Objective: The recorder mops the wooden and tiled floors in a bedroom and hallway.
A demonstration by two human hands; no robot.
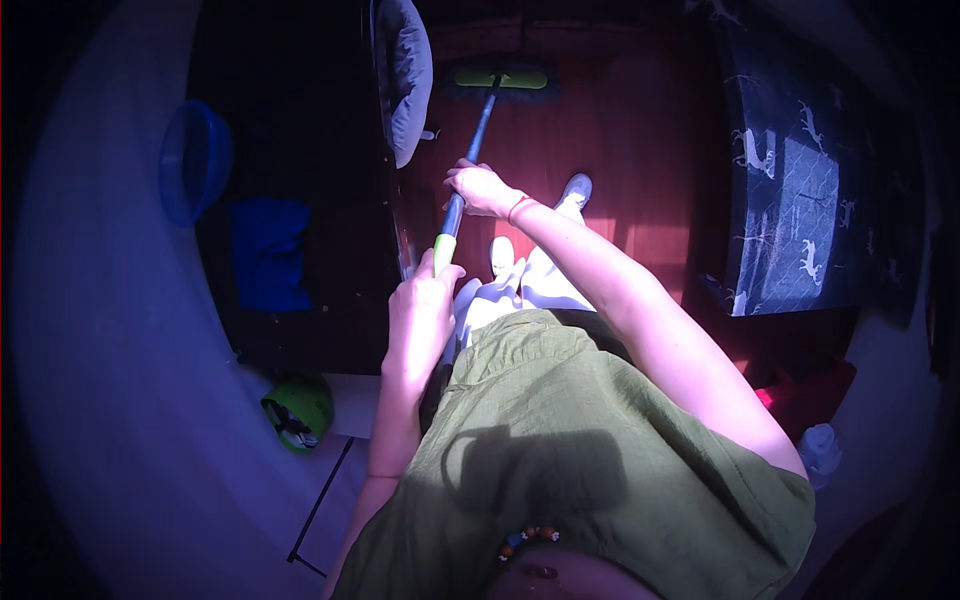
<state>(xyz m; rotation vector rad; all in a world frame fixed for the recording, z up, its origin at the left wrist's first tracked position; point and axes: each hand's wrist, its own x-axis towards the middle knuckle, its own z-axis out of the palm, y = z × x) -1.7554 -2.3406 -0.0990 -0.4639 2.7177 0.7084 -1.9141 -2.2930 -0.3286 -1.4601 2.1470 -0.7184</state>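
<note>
A flat mop with a green head (pixel 520 78) and grey fringe lies on the reddish-brown floor in front of me. Its blue pole (pixel 482 130) slants back toward my body and ends in a light green grip. Around that grip, at the near end, my left hand (pixel 422 308) is closed. Further along the pole my right hand (pixel 482 188), with a red string at its wrist, is wrapped around the blue part. The mop head is well beyond both hands, close to a grey cushion's edge.
To the left, a dark surface carries a blue basin (pixel 195 160), a folded blue cloth (pixel 270 255) and the grey cushion (pixel 408 85). A green bin (pixel 300 410) stands nearer. On the right is furniture under a dark animal-patterned cover (pixel 810 200), with a red object (pixel 815 395) nearby.
</note>
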